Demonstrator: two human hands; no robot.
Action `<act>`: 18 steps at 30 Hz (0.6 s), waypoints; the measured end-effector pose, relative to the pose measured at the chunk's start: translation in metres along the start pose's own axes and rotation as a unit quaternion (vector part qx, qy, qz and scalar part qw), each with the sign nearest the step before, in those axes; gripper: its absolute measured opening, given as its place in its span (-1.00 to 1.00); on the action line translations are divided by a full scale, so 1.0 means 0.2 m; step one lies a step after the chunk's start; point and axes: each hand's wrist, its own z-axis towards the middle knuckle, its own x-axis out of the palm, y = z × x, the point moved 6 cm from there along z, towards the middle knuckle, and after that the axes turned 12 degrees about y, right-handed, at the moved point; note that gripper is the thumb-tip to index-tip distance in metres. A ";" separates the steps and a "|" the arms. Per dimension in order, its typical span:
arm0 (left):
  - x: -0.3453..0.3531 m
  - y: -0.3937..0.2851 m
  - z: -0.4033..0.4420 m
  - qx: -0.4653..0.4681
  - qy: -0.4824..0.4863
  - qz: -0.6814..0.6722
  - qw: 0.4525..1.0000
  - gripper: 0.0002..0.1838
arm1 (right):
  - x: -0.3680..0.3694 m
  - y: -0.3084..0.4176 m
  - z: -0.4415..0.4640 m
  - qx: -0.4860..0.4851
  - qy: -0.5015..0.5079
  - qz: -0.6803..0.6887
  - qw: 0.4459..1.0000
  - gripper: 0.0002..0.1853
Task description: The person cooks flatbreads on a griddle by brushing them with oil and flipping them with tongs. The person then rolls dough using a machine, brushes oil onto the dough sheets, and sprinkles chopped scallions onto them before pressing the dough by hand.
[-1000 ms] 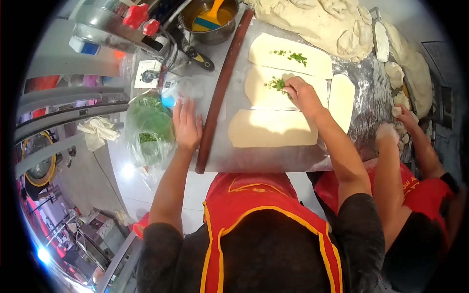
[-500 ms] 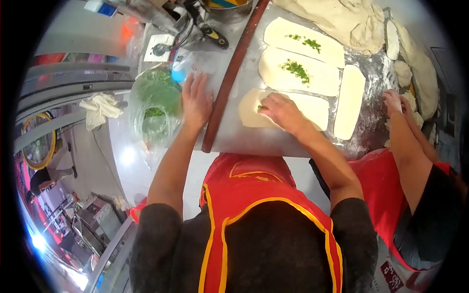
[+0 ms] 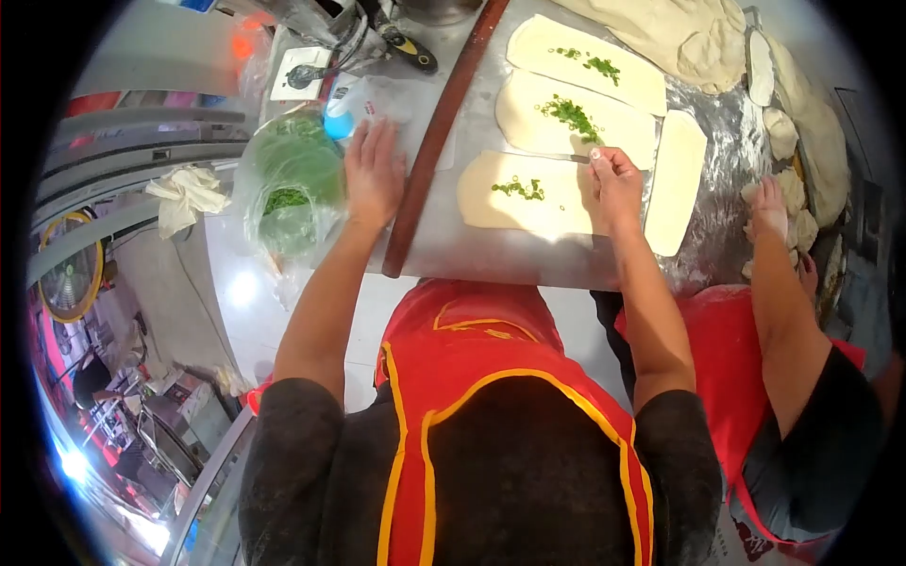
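Observation:
My left hand lies flat on the table with its fingers stretched out, between a clear plastic bag of chopped green onion and a long brown wooden rod. My right hand is pinched above the right end of the nearest dough sheet; what its fingertips hold, if anything, I cannot make out. Chopped green onion is scattered on that sheet's left half. Beyond it lie a middle dough sheet and a far dough sheet, each topped with green onion. A plain dough strip lies to the right.
A large mass of dough fills the back right. At the right, a co-worker's hand is among small dough pieces on the floured table. A power socket and a black-and-yellow handled tool are at the back left.
My right hand has moved right from the left part of the nearest sheet, uncovering the green onion there. My left hand stays flat. The co-worker's hands have shifted among the dough pieces.

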 end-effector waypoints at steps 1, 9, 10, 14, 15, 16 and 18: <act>0.00 0.00 0.00 0.002 -0.009 0.005 1.000 -0.49 | -0.02 0.02 -0.01 0.002 -0.013 -0.025 1.000 -0.93; -0.02 -0.01 0.00 0.010 -0.009 -0.004 1.000 -0.52 | 0.24 -0.07 0.01 -0.206 0.033 -0.198 0.958 -0.90; -0.01 -0.01 0.00 0.007 -0.006 -0.006 1.000 -0.52 | 0.26 -0.09 0.02 -0.217 0.023 -0.175 0.960 -0.89; -0.01 0.00 0.01 0.001 -0.003 -0.009 1.000 -0.51 | 0.23 -0.13 0.04 -0.156 -0.005 0.005 0.988 -0.85; -0.01 0.00 0.01 0.001 -0.003 -0.009 1.000 -0.50 | 0.23 -0.13 0.05 -0.171 -0.015 0.054 0.984 -0.83; 0.00 0.00 0.01 0.002 -0.003 -0.009 1.000 -0.50 | 0.21 -0.14 0.05 -0.145 -0.024 0.085 0.985 -0.81; 0.00 0.00 0.01 0.007 -0.006 -0.008 1.000 -0.50 | 0.17 -0.14 0.05 -0.095 -0.041 0.147 0.984 -0.79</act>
